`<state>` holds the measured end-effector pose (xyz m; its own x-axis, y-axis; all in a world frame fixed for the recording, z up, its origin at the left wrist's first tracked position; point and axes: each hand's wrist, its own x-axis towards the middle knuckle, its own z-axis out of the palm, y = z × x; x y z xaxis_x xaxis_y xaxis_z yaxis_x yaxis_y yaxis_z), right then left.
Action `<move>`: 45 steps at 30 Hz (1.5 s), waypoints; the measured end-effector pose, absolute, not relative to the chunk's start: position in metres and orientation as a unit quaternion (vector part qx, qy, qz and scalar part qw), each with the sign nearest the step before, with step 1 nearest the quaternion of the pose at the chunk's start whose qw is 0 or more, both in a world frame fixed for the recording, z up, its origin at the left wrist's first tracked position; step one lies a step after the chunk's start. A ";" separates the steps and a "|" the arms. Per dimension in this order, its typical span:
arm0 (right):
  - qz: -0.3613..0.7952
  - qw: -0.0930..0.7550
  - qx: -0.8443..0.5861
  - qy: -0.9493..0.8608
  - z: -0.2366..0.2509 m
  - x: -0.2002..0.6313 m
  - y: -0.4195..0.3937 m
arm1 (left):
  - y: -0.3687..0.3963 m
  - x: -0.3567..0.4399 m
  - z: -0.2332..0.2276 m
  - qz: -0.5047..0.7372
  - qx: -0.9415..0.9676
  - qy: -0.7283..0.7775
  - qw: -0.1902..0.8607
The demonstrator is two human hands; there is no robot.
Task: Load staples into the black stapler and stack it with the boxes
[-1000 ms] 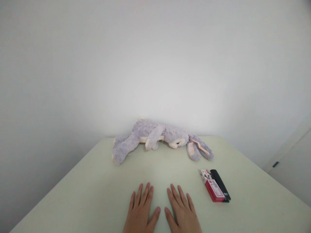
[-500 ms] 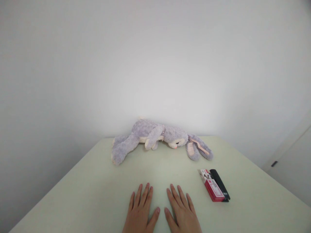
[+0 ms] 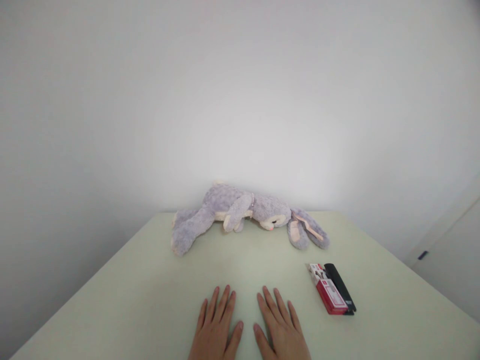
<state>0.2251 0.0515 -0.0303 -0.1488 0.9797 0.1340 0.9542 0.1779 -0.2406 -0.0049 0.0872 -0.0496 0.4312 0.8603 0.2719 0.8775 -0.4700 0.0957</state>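
Note:
Both of my hands lie palm down on the pale green tabletop [image 3: 150, 300], fingers stretched out and holding nothing. My left hand [image 3: 215, 327] rests left of the middle, its thumb pointing toward the other hand. A small gap separates it from my right hand [image 3: 281, 327]. To the right of that hand, apart from it, lie a red and white box [image 3: 330, 295] and a black stapler [image 3: 339, 285], side by side. Beyond my fingertips a lilac plush rabbit [image 3: 225, 200] lies on its side, ears to the right and legs to the left.
A plain pale wall [image 3: 240, 100] rises behind the table, close behind the rabbit. On the far right stands a white panel [image 3: 453, 260] with a small dark fitting [image 3: 423, 255] near its edge.
Nothing on the table has moved. The view shifts very slightly, and both hands stay flat where they were.

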 end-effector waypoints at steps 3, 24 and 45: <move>0.055 0.128 -0.635 -0.760 -0.030 0.226 0.051 | 0.087 -0.005 -0.050 -0.150 -0.843 -0.515 0.035; 0.052 0.159 -0.634 -0.755 -0.028 0.226 0.048 | 0.082 -0.004 -0.042 -0.154 -0.842 -0.516 0.026; 0.041 0.161 -0.633 -0.756 -0.029 0.225 0.046 | 0.080 -0.002 -0.036 -0.144 -0.840 -0.524 0.005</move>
<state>0.2247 0.0458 -0.0289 -0.1471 0.9703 0.1921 0.9442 0.1956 -0.2650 -0.0025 0.0797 -0.0357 0.4098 0.8784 0.2461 0.8810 -0.4510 0.1426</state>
